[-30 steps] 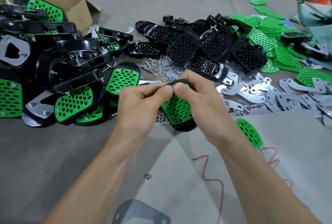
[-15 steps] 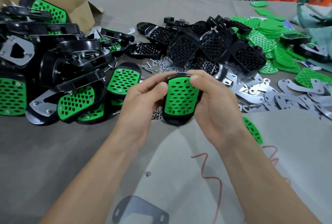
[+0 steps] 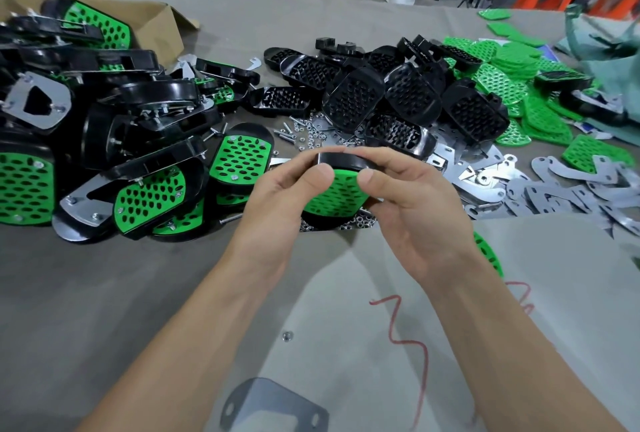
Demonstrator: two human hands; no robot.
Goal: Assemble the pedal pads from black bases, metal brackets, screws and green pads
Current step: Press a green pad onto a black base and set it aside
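Observation:
Both hands hold one pedal pad (image 3: 334, 194), a black base with a perforated green pad set in its face, above the table's middle. My left hand (image 3: 280, 203) grips its left edge, thumb pressing the green pad's top left corner. My right hand (image 3: 412, 203) grips the right edge, thumb on the top right corner. Empty black bases (image 3: 384, 99) are heaped behind it. Loose green pads (image 3: 502, 75) lie at the back right, metal brackets (image 3: 554, 186) at the right, and screws and nuts (image 3: 304, 134) are scattered just beyond my hands.
Assembled pedal pads (image 3: 104, 141) are piled at the left, spilling from a cardboard box (image 3: 152, 23). A lone green pad (image 3: 488, 255) lies by my right wrist. A bracket (image 3: 273, 404) and a nut (image 3: 286, 336) rest near the front edge. Cardboard boxes and an orange stool stand behind the table.
The pedal pad tipped from facing me nearly upright to a flatter tilt, its black top rim now showing. Both thumbs slid onto the green pad's upper corners.

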